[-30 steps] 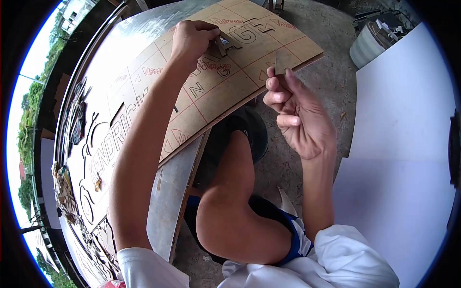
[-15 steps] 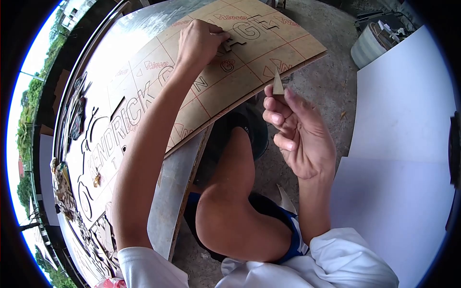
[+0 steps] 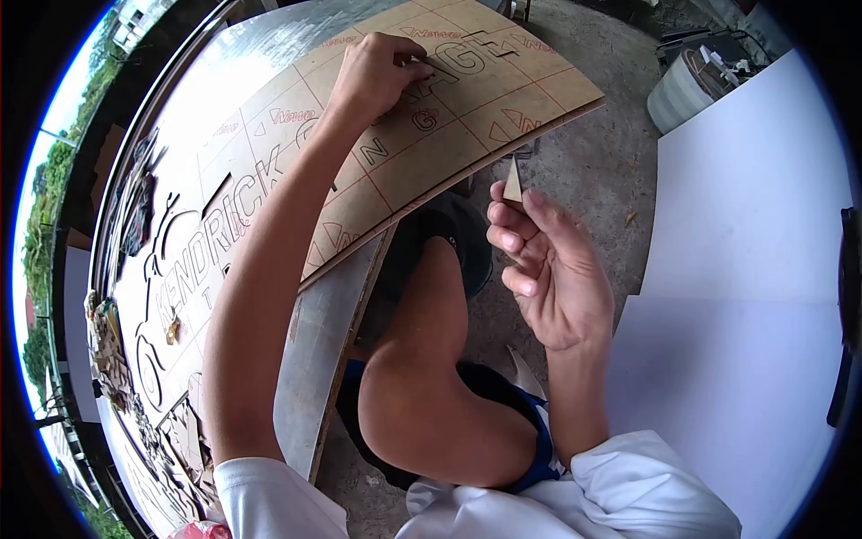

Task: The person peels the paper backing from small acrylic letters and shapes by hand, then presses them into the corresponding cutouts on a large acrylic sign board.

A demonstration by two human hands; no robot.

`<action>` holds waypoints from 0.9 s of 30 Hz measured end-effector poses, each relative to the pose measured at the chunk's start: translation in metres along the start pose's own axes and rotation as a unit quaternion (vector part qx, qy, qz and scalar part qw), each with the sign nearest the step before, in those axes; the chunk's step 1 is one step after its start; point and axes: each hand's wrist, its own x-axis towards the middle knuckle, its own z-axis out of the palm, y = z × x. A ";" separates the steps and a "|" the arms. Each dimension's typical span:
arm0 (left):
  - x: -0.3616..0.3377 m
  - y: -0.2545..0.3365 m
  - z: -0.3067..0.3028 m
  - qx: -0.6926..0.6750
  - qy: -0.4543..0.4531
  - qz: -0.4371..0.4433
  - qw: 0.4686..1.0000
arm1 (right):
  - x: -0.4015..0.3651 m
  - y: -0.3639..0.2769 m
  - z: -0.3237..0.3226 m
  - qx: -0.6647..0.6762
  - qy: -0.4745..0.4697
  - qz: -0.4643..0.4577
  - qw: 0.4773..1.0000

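My right hand [image 3: 558, 269], palm turned up, pinches a small pale triangular piece [image 3: 513, 187] between thumb and fingertips, its point upward. My left hand [image 3: 377, 74] reaches across to the far part of a brown paper-faced board [image 3: 521, 99] with red grid lines and cut letter outlines. Its thumb and forefinger are pinched together just over the outlines near the letter A [image 3: 440, 85]; whether a thin piece sits between them is hidden. Beyond that hand, a letter G outline [image 3: 467, 61] shows in the board.
Board scraps [image 3: 184, 440] pile up at the table's left side, by a row of larger cut letters [image 3: 211, 238]. A large white sheet [image 3: 736, 269] leans at the right. Behind it stands a round tub [image 3: 678, 94] with things on top.
My right hand has come down slightly and a little left with the triangular piece. My left hand stays over the same letters, its fingers shifted slightly. The whole view has shifted a little.
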 end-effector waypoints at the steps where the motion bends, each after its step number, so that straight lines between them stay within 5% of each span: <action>1: 0.000 0.000 0.000 0.002 0.001 0.007 1.000 | -0.001 0.000 -0.001 0.003 0.003 0.001 1.000; 5: -0.004 0.001 0.001 0.001 0.002 0.004 1.000 | -0.004 0.002 -0.002 0.023 0.003 0.000 1.000; 10: -0.052 0.041 -0.022 0.067 0.051 0.135 0.987 | -0.020 0.012 0.011 0.030 -0.004 0.019 0.999; 13: -0.100 0.099 -0.072 -0.259 -0.083 -0.023 0.962 | -0.036 0.018 0.028 0.002 -0.006 0.012 1.000; 15: -0.133 0.115 -0.092 -0.391 -0.101 -0.046 0.914 | -0.046 0.024 0.037 0.005 -0.021 0.012 1.000; 19: -0.182 0.134 -0.123 -0.494 -0.132 -0.117 0.851 | -0.071 0.045 0.059 -0.042 -0.040 -0.012 0.998; 23: -0.215 0.108 -0.116 -0.564 -0.100 -0.013 0.820 | -0.093 0.071 0.073 -0.094 -0.054 -0.078 0.991; 27: -0.234 0.102 -0.107 -0.624 -0.109 -0.023 0.773 | -0.096 0.087 0.073 -0.139 -0.017 -0.173 0.975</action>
